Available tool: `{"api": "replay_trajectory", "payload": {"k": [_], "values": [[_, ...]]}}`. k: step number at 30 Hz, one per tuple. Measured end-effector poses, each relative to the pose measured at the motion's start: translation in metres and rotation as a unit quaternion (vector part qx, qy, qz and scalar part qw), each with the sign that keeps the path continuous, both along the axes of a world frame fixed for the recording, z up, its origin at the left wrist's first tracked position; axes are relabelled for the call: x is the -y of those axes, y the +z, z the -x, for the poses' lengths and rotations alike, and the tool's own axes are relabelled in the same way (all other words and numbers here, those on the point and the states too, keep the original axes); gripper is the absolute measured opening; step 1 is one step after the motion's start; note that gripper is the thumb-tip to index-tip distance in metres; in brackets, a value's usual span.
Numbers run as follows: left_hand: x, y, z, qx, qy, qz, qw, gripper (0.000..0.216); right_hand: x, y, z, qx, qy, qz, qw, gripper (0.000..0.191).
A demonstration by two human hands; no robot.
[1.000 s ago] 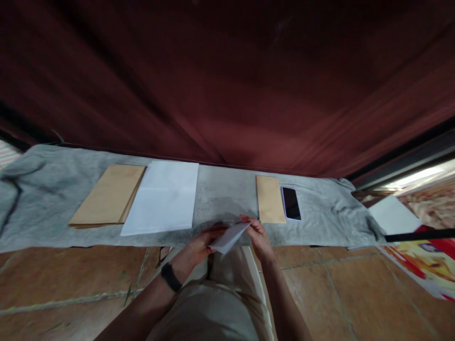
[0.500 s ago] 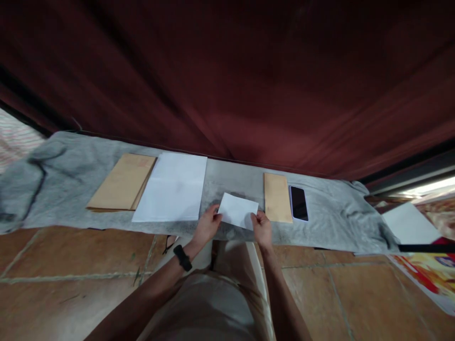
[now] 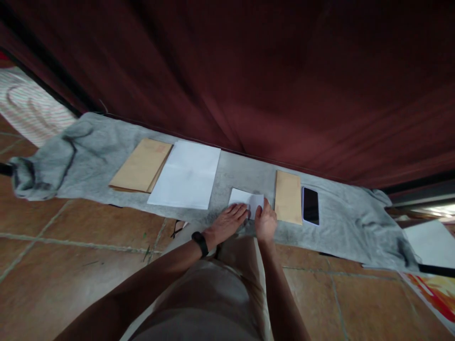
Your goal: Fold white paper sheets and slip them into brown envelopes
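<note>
A folded white paper (image 3: pixel 243 197) lies flat on the grey cloth (image 3: pixel 99 151) spread over the tiled floor. My left hand (image 3: pixel 228 221), with a black band on its wrist, rests on the paper's near edge with fingers stretched out flat. My right hand (image 3: pixel 265 219) presses on the paper's right part, its fingers together and pointing away from me. Neither hand holds anything off the cloth.
On the cloth lie a stack of brown envelopes (image 3: pixel 142 165), a sheet of white paper (image 3: pixel 186 174), a single brown envelope (image 3: pixel 287 197) and a black phone (image 3: pixel 311 205). A dark red curtain (image 3: pixel 249 71) hangs behind. More white paper (image 3: pixel 432 242) and a colourful print (image 3: pixel 435 293) lie at right.
The folded paper was held up in both hands over my lap, then moved forward and was laid on the cloth. Both hands now press it flat. The view has shifted left.
</note>
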State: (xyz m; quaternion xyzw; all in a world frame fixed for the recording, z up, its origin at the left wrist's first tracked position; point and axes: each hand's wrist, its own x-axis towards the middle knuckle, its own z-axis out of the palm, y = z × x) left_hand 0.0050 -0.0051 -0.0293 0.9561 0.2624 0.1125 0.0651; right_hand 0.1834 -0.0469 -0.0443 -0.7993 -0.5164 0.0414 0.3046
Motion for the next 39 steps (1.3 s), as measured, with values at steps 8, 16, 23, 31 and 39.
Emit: {"api": "replay_trajectory", "payload": {"k": [8, 16, 23, 31, 39], "values": [[0.005, -0.006, 0.009, 0.004, -0.044, 0.019, 0.999, 0.075, 0.013, -0.008, 0.006, 0.030, 0.071, -0.038, 0.996, 0.049], [0.006, -0.008, 0.010, -0.017, -0.055, 0.008, 0.998, 0.075, 0.035, -0.008, 0.020, 0.041, 0.216, 0.039, 0.975, 0.050], [0.007, -0.006, 0.017, -0.015, -0.063, 0.008, 0.998, 0.081, 0.050, -0.010, 0.017, 0.070, 0.189, 0.037, 0.979, 0.057], [0.009, -0.012, 0.030, -0.005, -0.066, -0.011, 0.998, 0.083, 0.051, -0.009, 0.015, 0.056, 0.158, 0.029, 0.985, 0.052], [0.006, -0.023, 0.030, -0.031, -0.053, -0.028, 0.998, 0.077, 0.003, 0.002, 0.030, 0.067, 0.237, 0.008, 0.969, 0.048]]}}
